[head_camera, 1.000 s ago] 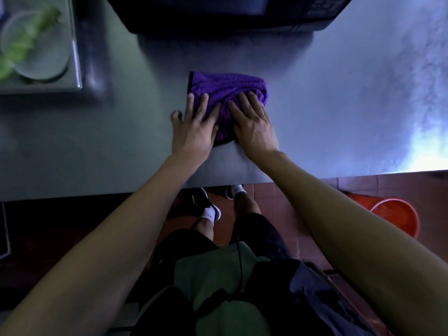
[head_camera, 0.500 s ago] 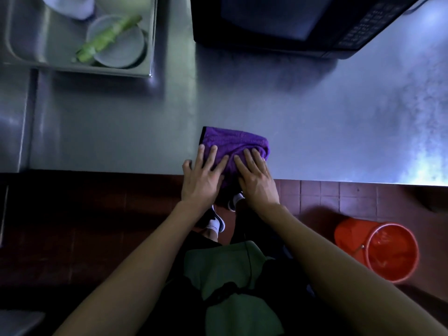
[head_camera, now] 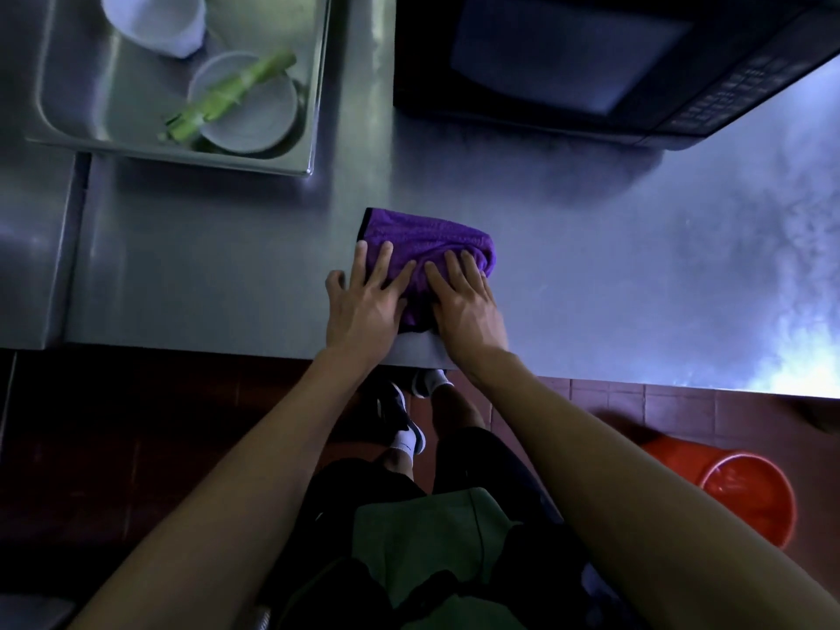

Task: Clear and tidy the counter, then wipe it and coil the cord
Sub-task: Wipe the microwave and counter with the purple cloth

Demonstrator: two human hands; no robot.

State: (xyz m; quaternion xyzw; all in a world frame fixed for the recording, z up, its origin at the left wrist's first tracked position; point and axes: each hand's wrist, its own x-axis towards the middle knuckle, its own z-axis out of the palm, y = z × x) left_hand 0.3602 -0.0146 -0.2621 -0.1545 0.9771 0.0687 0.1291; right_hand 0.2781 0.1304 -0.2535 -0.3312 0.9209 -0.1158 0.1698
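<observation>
Wearer's body as I see it from the head camera: both forearms bare, no sleeves, watch or rings on the left hand [head_camera: 363, 306] or right hand [head_camera: 468, 311]. Green apron or top [head_camera: 427, 547] over the torso, with dark straps across it and 1 thin dark cord down the front. Black shorts [head_camera: 363, 488]. 2 white socks [head_camera: 407, 441], dark shoes [head_camera: 393, 409] with pale soles. Lower right, dark garment, detail too dim to tell.

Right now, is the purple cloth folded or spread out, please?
Folded: the purple cloth lies as a thick bunched pad under both flat hands, not as one open layer.
</observation>
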